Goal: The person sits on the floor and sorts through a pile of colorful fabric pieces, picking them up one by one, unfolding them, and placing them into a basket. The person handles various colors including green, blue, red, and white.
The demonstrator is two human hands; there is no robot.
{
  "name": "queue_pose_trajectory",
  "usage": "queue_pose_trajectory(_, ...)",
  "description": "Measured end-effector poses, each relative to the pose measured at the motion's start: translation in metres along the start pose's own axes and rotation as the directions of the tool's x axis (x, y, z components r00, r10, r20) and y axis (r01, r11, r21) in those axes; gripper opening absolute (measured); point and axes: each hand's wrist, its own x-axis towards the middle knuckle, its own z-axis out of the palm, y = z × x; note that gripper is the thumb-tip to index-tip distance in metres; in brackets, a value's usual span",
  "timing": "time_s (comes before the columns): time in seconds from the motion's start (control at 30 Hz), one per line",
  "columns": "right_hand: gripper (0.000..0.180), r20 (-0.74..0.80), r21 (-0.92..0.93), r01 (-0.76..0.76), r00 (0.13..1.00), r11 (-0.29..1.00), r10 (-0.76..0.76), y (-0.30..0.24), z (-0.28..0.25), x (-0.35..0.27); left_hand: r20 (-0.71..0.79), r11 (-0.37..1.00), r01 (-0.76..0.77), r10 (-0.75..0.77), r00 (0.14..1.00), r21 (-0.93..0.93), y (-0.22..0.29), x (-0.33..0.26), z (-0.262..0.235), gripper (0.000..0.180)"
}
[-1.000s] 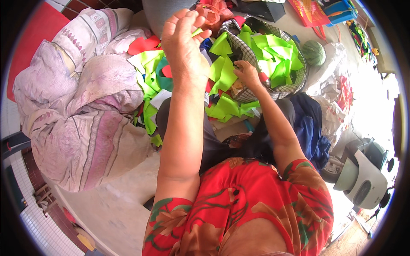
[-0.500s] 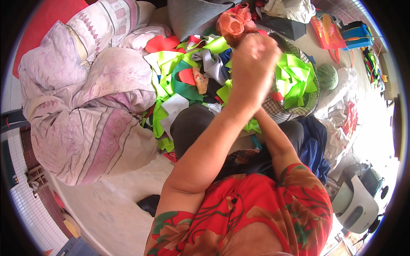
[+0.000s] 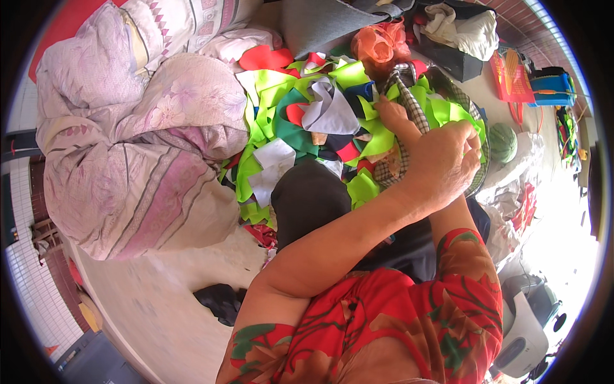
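Observation:
My arms cross over a checked cloth bag [image 3: 390, 174] filled with bright green fabric scraps [image 3: 449, 110]. My left hand [image 3: 446, 157] is over the bag's near side, its fingers curled together; whatever they may hold is hidden. Beyond it, my right hand [image 3: 396, 120] shows only partly, closed at the bag's raised left rim, with the wrist hidden behind my left hand. Left of the bag spreads a pile of mixed scraps, including a grey piece [image 3: 330, 109], a white piece [image 3: 272, 168] and a dark green piece [image 3: 289, 128].
A large bundle in patterned pale cloth [image 3: 147, 147] fills the left side. Behind the pile are a grey fabric sheet [image 3: 326, 25] and a red plastic bag [image 3: 382, 46]. A watermelon [image 3: 503, 142] lies right of the checked bag. A grey-white machine [image 3: 526, 333] stands lower right.
My left hand has dropped from a blurred, raised position to the right, over the checked bag. My right hand now shows at the bag's left rim, which stands higher. The whole view has shifted slightly.

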Motion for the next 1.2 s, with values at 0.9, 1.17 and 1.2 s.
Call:
queue_pose_trajectory(0.9,0.043,-0.339,0.611,0.428,0.902,-0.666,0.269,-0.005,-0.066,-0.198,-0.051,0.966,0.233,-0.239,0.97,-0.108,0.014,0.018,-0.03,0.023)
queue_pose_trajectory(1.17,0.051,-0.36,0.372,0.334,0.912,-0.866,0.197,-0.011,-0.082,-0.218,0.23,0.822,-0.22,0.111,0.967,0.525,-0.005,0.012,-0.021,0.046)
queue_pose_trajectory(1.2,0.051,-0.373,0.396,0.34,0.909,-0.853,0.188,-0.006,-0.071,-0.216,0.319,0.863,-0.249,0.109,0.941,0.44,-0.008,0.013,-0.022,0.053)
